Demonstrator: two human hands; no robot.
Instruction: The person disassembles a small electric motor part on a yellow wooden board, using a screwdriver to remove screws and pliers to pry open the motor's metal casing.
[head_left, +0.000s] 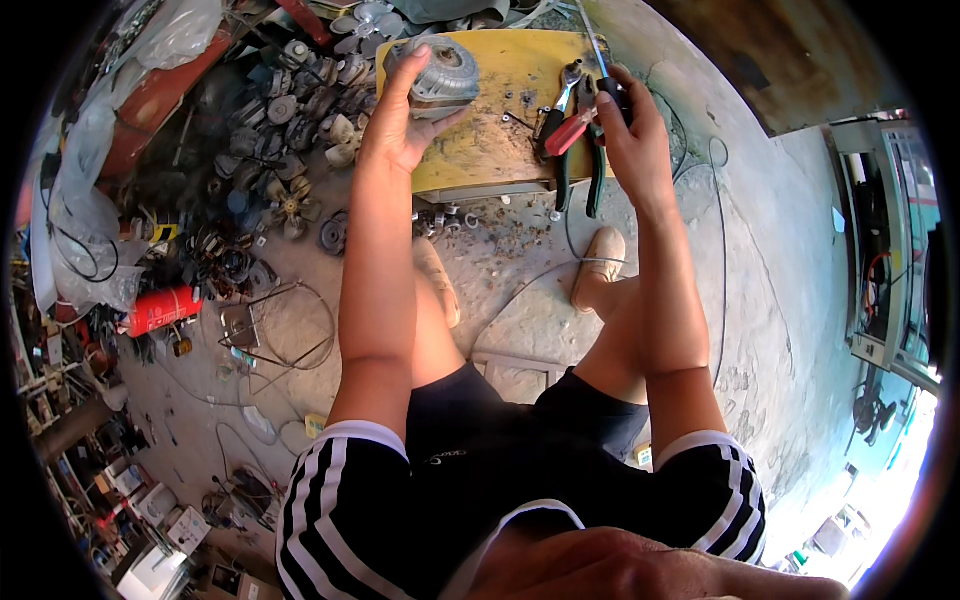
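Observation:
My left hand [394,130] is closed round a grey, round-ended metal motor housing [447,76], thumb on top and fingers beneath, over the left part of a worn yellow tabletop [480,150]. At the table's right edge my right hand [638,135] is closed on the dark handle of a screwdriver [592,40], its long shaft pointing away from me. Beside the right fingers is a red-handled tool [572,131], its working end partly hidden. Dark green-handled pliers [596,185] hang over the near edge. Next to them lies a shiny metal tool [571,75], possibly a wrench.
Small dark screws or bits [512,118] lie on the tabletop. A heap of motor parts and fan wheels [290,110] fills the floor at left, near a red cylinder [163,310]. A cable [520,292] crosses the floor between my feet. A metal-framed cabinet [868,240] stands at right.

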